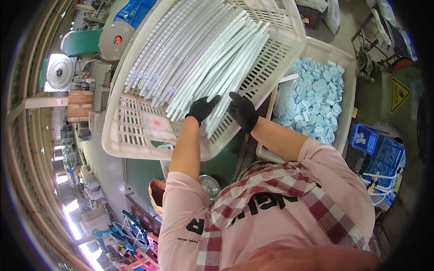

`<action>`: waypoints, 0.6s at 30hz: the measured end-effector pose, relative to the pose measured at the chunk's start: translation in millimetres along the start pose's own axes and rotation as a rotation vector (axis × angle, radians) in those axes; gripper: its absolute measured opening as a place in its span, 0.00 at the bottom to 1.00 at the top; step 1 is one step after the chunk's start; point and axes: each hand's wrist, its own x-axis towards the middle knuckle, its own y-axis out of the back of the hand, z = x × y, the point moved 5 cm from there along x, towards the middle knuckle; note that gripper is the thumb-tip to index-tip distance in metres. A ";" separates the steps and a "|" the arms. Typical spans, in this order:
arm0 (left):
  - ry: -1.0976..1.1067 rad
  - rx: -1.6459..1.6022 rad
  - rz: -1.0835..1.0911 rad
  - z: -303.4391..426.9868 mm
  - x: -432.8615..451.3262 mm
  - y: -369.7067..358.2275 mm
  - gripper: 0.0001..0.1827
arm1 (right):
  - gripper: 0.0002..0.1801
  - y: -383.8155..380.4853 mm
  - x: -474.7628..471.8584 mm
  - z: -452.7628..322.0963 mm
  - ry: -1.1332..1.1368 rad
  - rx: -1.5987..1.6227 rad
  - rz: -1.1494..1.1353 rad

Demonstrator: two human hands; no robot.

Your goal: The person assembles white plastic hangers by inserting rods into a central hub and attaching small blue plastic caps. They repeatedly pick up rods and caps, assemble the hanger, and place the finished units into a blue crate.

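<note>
Several long white tubes point(203, 57) lie side by side in a large white plastic basket point(132, 142) with slotted walls. Toward the right the tubes lie looser and cross one another. My left hand point(203, 109), in a black glove, rests at the near ends of the loose tubes, thumb extended over them. Its other fingers are partly hidden, so a grip cannot be made out. My right hand point(243, 112), also black-gloved, is just right of the same tube ends, with its thumb apart from the fingers and nothing visible in it.
Right of the basket stands a bin point(349, 84) of light blue plastic caps point(315, 91), with a clear bag inside. Beneath the basket is a green surface point(142, 172) with a round metal dish point(209, 187). A small blue box point(363, 139) and a machine with a yellow warning sign point(400, 95) are farther right.
</note>
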 end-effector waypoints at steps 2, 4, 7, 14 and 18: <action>0.010 0.008 -0.084 -6.4 7.3 -3.9 0.58 | 0.11 3.8 -7.0 0.7 0.026 -0.027 -0.053; 0.105 -0.056 -0.182 -15.7 9.8 -19.3 0.57 | 0.10 16.2 -30.5 2.5 0.093 -0.030 -0.191; -0.252 0.214 -0.090 5.3 2.3 -35.3 0.39 | 0.11 54.5 -75.4 8.4 0.090 -0.160 -0.150; -0.235 -0.390 -0.169 87.0 -93.2 -51.9 0.36 | 0.23 71.7 -114.4 -2.8 -0.072 0.059 -0.149; -0.308 -0.618 -0.206 131.3 -153.5 -82.8 0.34 | 0.23 56.9 -131.7 -24.5 -0.209 0.231 -0.546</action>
